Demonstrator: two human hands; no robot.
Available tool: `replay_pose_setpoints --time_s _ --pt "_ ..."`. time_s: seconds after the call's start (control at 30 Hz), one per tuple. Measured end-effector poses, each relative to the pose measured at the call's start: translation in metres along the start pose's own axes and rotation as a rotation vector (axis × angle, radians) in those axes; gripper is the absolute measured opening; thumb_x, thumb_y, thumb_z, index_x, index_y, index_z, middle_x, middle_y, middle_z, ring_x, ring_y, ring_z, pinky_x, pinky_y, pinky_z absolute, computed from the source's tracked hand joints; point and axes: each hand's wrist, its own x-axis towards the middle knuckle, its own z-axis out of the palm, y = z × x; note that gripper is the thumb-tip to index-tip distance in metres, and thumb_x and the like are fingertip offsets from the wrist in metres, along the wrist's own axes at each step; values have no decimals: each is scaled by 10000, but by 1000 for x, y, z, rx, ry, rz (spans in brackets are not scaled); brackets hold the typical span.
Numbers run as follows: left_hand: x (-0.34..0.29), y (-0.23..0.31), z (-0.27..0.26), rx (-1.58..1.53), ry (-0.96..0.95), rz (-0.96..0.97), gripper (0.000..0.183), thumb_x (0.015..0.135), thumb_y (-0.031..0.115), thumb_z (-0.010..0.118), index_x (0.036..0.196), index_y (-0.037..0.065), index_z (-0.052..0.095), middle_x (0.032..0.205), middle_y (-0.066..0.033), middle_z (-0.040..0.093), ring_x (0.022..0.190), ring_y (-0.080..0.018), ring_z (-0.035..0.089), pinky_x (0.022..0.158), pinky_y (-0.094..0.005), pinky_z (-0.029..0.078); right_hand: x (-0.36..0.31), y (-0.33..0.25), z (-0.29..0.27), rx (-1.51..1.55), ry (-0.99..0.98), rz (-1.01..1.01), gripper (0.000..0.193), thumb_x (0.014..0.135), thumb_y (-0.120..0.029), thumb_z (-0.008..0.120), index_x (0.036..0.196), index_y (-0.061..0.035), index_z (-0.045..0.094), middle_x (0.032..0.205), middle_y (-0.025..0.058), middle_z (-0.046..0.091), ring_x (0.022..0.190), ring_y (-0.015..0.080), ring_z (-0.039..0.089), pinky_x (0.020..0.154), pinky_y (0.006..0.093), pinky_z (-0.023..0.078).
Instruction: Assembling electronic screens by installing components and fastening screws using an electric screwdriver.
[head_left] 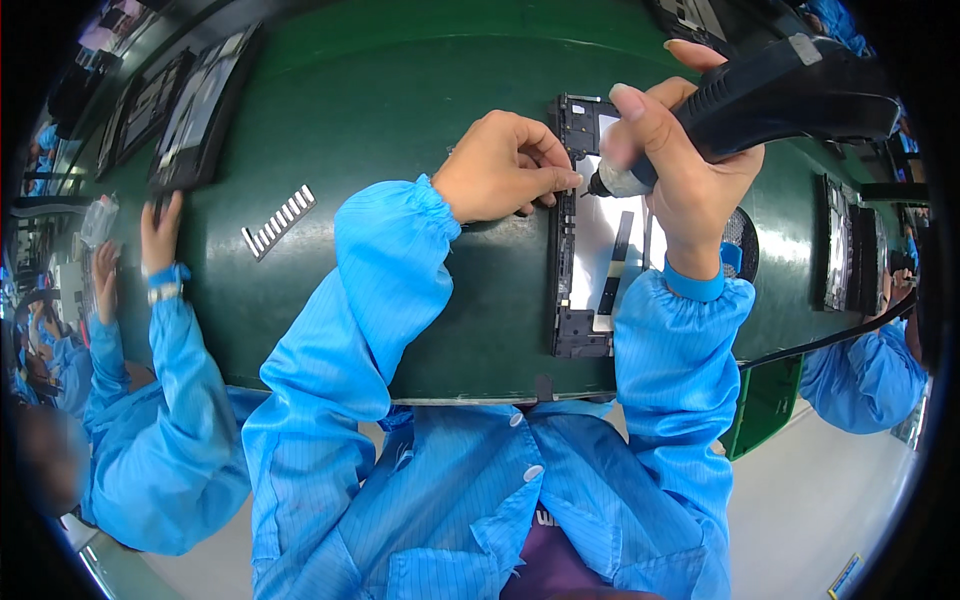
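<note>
My right hand (690,170) is wrapped round a black electric screwdriver (790,95). The tool slants down to the left, and its bit is close to the left edge of a flat black-framed device (580,335) with a silvery plate inside. Right beside the bit, my left hand (505,165) has thumb and fingers pinched together over that same edge. Whatever the pinch holds is too small or hidden to make out. Dark strips (617,265) lie across the device's plate, and my right forearm covers part of its right side.
A short strip with a row of pale pieces (278,222) lies left on the green table (400,80). Similar devices (205,105) lie at far left, near a co-worker's hand (160,235). More devices (838,245) sit at right. A green crate (765,405) is below the table edge.
</note>
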Motion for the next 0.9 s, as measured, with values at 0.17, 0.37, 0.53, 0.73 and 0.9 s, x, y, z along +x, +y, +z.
replay_pose_setpoints --time_s 0.17,0.37,0.53,0.73,0.9 --pt "2 -5 2 4 13 10 143 764 101 700 804 -19 634 705 -77 648 613 -108 619 483 -230 497 0 -2 3 -8 -6 2 444 754 44 671 1149 47 467 617 68 558 493 144 545 506 303 482" --pt "2 -9 5 2 45 13 165 746 90 713 825 -24 624 705 -83 643 608 -120 624 476 -236 504 2 1 7 -29 -39 -10 437 751 57 664 1140 57 465 616 78 570 501 150 555 516 296 483" --pt "1 -4 6 -52 83 -65 254 739 57 710 917 -44 559 729 -84 628 587 -137 631 433 -243 502 1 5 7 -134 -77 -34 432 750 68 659 1135 68 463 612 83 575 507 155 565 514 287 479" --pt "3 -5 5 -87 72 -111 238 745 48 703 904 -48 554 736 -95 639 584 -137 632 433 -243 500 -2 5 15 -72 -47 17 417 753 69 660 1124 66 470 608 79 576 506 149 566 510 273 473" --pt "3 -1 5 -76 50 -119 115 786 9 601 887 15 547 744 -62 615 594 -114 612 447 -209 487 -1 7 12 -77 -44 4 384 755 63 664 1093 65 481 615 78 582 510 145 568 511 266 472"
